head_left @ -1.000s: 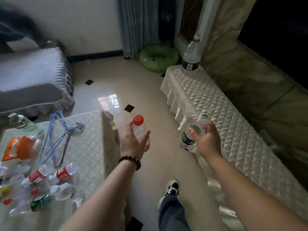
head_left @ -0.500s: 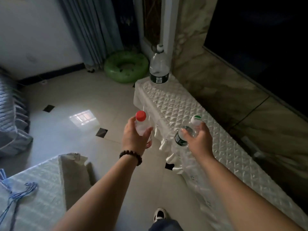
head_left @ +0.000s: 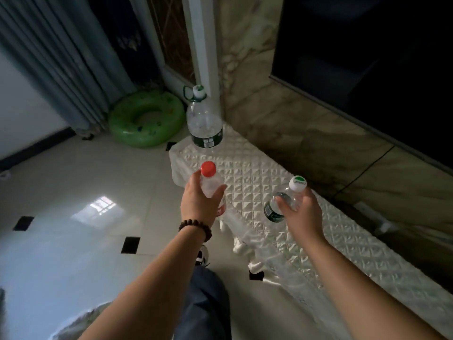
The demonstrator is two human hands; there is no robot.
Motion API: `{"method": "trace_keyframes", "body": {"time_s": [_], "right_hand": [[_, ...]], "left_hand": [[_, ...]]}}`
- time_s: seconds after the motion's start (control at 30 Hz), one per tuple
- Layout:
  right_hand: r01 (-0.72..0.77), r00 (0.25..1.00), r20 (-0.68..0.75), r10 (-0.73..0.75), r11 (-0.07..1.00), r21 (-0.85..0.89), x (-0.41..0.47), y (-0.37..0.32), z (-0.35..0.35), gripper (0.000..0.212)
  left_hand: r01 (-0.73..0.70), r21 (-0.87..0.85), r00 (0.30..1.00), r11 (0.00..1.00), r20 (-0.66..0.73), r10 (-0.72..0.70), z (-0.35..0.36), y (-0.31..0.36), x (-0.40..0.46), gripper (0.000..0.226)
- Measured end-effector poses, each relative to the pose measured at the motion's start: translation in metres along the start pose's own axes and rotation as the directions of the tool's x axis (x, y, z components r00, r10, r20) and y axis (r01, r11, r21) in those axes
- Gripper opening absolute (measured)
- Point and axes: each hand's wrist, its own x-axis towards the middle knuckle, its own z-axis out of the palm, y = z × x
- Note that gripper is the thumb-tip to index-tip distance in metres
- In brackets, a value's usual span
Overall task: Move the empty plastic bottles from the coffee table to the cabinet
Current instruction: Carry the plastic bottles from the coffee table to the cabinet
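Note:
My left hand (head_left: 199,204) grips a small clear bottle with a red cap (head_left: 210,179), held upright over the near-left edge of the cabinet. My right hand (head_left: 300,212) grips a small clear bottle with a white-and-green cap (head_left: 291,192) and a dark green label, tilted above the cabinet top. The low cabinet (head_left: 257,173) is covered by a white quilted cloth and runs along the marble wall. A large clear bottle with a dark label (head_left: 204,123) stands upright on the cabinet's far end.
A green inflatable ring (head_left: 147,119) lies on the tiled floor by the grey curtains (head_left: 56,65). A dark screen (head_left: 367,57) hangs above the cabinet. My leg and shoe (head_left: 203,288) are below. A corner of the coffee table (head_left: 81,322) shows at bottom left.
The view has swung right and closer to the cabinet; the coffee table has almost left the frame. Both hands, still holding their bottles, now hover over the cabinet top.

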Motion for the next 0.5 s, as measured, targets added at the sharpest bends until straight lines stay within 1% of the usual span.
{"method": "trace_keyframes", "body": {"time_s": [0.1,0.2,0.33,0.5], "right_hand": [[-0.072,0.994,-0.087,0.073,0.997,0.013,0.039,-0.013,0.032,0.046],[-0.15,0.975,-0.167,0.149,0.989,0.009,0.074,-0.028,0.068,0.049],[-0.263,0.941,-0.216,0.259,0.965,0.009,0.115,-0.041,0.108,0.051],[-0.337,0.908,-0.266,0.325,0.942,0.001,0.156,-0.044,0.137,0.05]], "left_hand": [[-0.04,0.027,0.997,0.999,0.07,0.038,0.009,-0.007,0.068,0.059],[-0.033,0.042,0.987,0.999,0.161,0.026,0.016,-0.014,0.136,0.058],[-0.054,0.042,0.96,0.998,0.276,0.04,0.024,-0.021,0.21,0.054],[-0.112,0.064,0.918,0.992,0.388,0.078,0.05,-0.031,0.268,0.057]]}}
